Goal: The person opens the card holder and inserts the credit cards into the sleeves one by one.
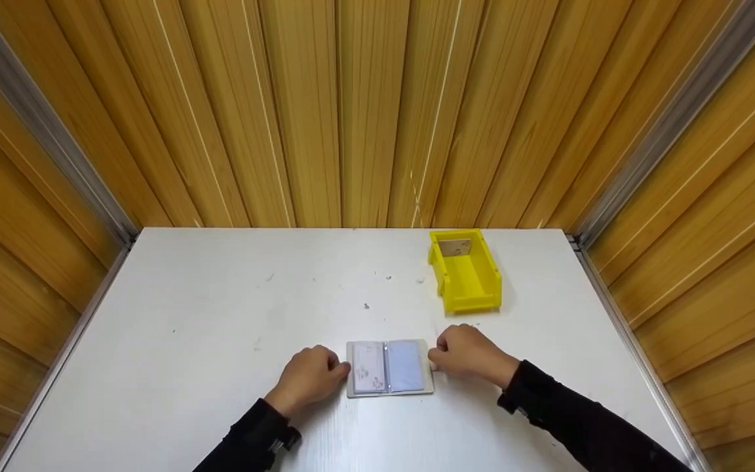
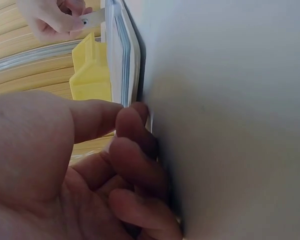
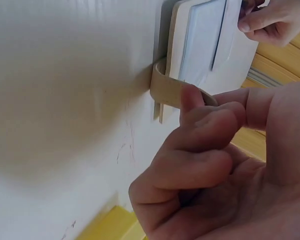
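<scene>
A card holder (image 1: 406,366) with a pale cover lies open and flat on the white table, its plastic sleeves showing on both halves. At its left edge, my left hand (image 1: 309,375) pinches the cover between thumb and index finger, the other fingers curled by the tabletop. On the opposite side my right hand (image 1: 470,354) grips the end of a beige closing strap (image 3: 167,90), which bends out from the cover's edge. In the left wrist view a small snap button shows on that strap (image 2: 94,19).
A yellow open-front bin (image 1: 466,275) stands behind my right hand, towards the back of the table, with a brownish patch (image 1: 455,247) at its far end. Small specks dot the white table (image 1: 220,288). Wood-look panel walls (image 1: 371,111) enclose the back and both sides.
</scene>
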Demonstrator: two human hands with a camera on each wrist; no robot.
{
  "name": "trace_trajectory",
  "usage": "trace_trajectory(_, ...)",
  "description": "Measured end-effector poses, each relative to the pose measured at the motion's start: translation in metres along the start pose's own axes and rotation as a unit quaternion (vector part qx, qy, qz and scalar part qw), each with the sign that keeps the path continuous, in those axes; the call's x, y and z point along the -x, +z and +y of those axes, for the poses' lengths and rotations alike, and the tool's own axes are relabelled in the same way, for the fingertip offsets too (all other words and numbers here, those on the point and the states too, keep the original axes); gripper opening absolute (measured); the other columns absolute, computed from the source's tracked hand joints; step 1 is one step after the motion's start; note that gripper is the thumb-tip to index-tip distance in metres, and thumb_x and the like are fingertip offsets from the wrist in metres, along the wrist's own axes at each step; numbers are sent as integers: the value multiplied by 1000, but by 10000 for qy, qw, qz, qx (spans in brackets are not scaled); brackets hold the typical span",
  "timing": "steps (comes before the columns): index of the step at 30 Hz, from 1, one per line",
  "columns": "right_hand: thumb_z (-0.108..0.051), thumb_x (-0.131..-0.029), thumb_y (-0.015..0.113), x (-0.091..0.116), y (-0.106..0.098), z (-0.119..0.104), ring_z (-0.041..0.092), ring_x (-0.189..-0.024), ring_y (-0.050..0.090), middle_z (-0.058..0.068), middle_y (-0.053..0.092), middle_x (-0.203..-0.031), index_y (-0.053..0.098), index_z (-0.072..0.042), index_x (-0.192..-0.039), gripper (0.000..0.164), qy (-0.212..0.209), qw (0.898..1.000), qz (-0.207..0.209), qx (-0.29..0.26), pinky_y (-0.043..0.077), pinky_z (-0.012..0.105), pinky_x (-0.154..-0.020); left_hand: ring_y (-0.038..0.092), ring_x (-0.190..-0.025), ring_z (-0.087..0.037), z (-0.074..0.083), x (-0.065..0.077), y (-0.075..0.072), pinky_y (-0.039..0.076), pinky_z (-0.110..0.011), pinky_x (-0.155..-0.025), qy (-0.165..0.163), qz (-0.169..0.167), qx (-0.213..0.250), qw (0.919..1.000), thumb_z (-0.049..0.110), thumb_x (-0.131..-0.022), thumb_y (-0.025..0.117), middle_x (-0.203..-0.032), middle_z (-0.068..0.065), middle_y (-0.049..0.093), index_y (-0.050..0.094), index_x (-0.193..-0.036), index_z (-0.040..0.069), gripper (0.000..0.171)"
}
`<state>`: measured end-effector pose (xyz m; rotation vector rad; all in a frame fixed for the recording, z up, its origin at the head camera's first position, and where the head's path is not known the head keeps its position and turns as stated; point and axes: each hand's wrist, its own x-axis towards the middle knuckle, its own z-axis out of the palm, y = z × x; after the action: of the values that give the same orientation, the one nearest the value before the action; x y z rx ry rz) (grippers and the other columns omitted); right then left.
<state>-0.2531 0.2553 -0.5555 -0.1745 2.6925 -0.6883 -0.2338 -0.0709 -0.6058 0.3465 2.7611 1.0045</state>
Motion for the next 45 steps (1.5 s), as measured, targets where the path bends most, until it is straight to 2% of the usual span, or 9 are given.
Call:
trace_trajectory(6, -23, -95, 65, 8, -15, 7, 13, -57, 36, -7, 36, -59, 48, -19, -58, 41, 42, 10000, 27, 26, 28, 28, -56, 45, -60, -11, -2, 2, -4, 34, -28, -61, 189, 44, -16, 9998, 28, -103, 72, -59, 10, 43, 59, -65, 18, 41)
trace_trajectory(10, -25, -97, 66, 14, -31, 7, 13, -56, 35, -7, 36, -58, 49, -19, -59, 42, 152, 9999, -24, 2, 27, 28, -55, 50, -63, -12, -1, 5, -9, 39, -29, -64, 197, 137, 37, 9997, 26, -103, 71, -64, 8, 53, 71, -77, 16, 28)
trace_trajectory(14, -26, -98, 66, 21, -49, 1, 13, -56, 37, -6, 40, -58, 52, -19, -60, 41, 35, 10000, 26, -5, 28, 28, -56, 53, -65, -12, -1, 7, -11, 42, -30, -64, 251, 232, 139, 9993, 23, -102, 71, -68, 7, 60, 74, -85, 16, 19)
trace_trajectory(20, -27, -99, 65, 27, -61, -18, 14, -61, 44, -6, 52, -64, 68, -14, -71, 32, -144, 9999, -68, -14, 32, 29, -58, 55, -69, -10, 2, 8, -9, 45, -30, -68, 548, -111, 134, 9983, 23, -103, 72, -73, 8, 65, 80, -88, 15, 19)
trace_trajectory(27, -28, -101, 63, 25, -60, -40, 16, -64, 49, -4, 52, -66, 72, -16, -75, 30, -273, 9995, -124, -109, 36, 30, -60, 56, -72, -10, 1, 7, -6, 48, -33, -73, 621, -198, 36, 9979, 25, -103, 73, -77, 6, 69, 83, -89, 14, 20)
trace_trajectory(34, -26, -101, 61, 19, -53, -56, 15, -66, 48, -6, 54, -69, 70, -19, -74, 29, -723, 9967, -190, -325, 35, 29, -60, 59, -75, -11, 0, 6, -5, 52, -37, -77, 613, -206, 35, 9979, 25, -102, 73, -80, 5, 73, 84, -87, 15, 21)
trace_trajectory(37, -27, -102, 61, 16, -46, -63, 14, -67, 47, -7, 53, -70, 71, -17, -76, 30, -948, 9940, -342, -434, 34, 29, -60, 61, -78, -11, 0, 6, -5, 54, -38, -78, 635, -204, 33, 9978, 25, -101, 73, -83, 4, 75, 85, -88, 15, 20)
trace_trajectory(41, -28, -105, 61, 9, -33, -71, 12, -66, 47, -7, 50, -70, 74, -8, -83, 32, -1332, 9880, -525, -576, 35, 27, -60, 60, -75, -10, 0, 6, -5, 52, -35, -75, 656, -218, 15, 9976, 25, -101, 74, -80, 6, 74, 84, -88, 15, 20)
trace_trajectory(45, -30, -107, 62, 1, -15, -78, 9, -69, 50, -7, 59, -74, 76, -6, -86, 35, -1630, 9808, -666, -841, 39, 25, -62, 55, -67, -10, 1, 6, -5, 46, -31, -68, 594, -128, 38, 9981, 23, -101, 74, -70, 8, 65, 80, -81, 16, 22)
